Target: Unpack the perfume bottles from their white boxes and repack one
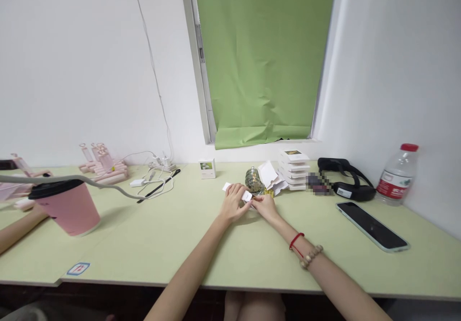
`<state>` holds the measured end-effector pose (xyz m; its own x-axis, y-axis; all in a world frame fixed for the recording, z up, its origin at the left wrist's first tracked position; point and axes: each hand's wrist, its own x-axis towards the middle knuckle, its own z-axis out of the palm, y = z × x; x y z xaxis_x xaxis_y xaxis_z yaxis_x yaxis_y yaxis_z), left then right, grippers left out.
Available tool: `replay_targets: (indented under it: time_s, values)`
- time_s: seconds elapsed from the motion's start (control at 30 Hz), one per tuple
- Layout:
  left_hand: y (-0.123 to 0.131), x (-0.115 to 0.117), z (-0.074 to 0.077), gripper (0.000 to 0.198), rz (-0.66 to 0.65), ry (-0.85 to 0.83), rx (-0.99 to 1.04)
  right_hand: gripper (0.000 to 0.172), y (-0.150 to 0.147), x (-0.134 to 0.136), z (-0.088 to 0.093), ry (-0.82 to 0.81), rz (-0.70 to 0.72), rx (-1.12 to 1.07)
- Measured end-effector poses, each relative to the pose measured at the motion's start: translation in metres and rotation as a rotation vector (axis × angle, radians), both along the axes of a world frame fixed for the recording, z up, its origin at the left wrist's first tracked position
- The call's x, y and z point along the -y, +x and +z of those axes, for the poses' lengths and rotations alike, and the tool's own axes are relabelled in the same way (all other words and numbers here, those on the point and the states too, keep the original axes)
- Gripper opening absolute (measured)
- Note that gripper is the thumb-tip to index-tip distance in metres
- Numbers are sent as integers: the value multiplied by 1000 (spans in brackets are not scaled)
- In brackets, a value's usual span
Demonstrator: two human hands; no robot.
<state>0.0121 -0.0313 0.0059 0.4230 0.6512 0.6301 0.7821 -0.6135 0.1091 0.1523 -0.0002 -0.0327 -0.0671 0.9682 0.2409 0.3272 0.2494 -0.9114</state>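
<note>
My left hand (233,203) is closed around a small white paper piece (247,196), one end of which sticks out past the fingers. Close beside it, my right hand (265,206) has its fingertips pinched together at the paper's near end; whatever they hold is too small and covered to make out. Just behind both hands stands a clear, rounded container (254,181) with greenish-gold contents. Folded white paper pieces (270,176) lean to its right, with a bit of shiny gold wrapping (268,192) at their foot.
A stack of flat white boxes (292,172) stands behind on the right; a small white box (207,169) is at the back. Around lie a phone (372,226), a black headset (347,181), a bottle (398,177), a pink cup (68,208) and cables (158,181). Another person's arm (21,227) is far left.
</note>
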Motion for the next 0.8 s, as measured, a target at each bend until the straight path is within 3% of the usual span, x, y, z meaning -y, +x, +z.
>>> replay_targets:
  time_s: [0.27, 0.5, 0.8]
  values:
    - [-3, -6, -8, 42, 122, -40, 64, 18, 0, 7, -4, 6, 121, 182]
    - [-6, -5, -6, 40, 14, -127, -58, 16, 2, 9, -2, 67, 109, 282]
    - [-9, -12, -3, 35, -4, -173, -102, 23, 8, 2, -1, 108, 177, 339]
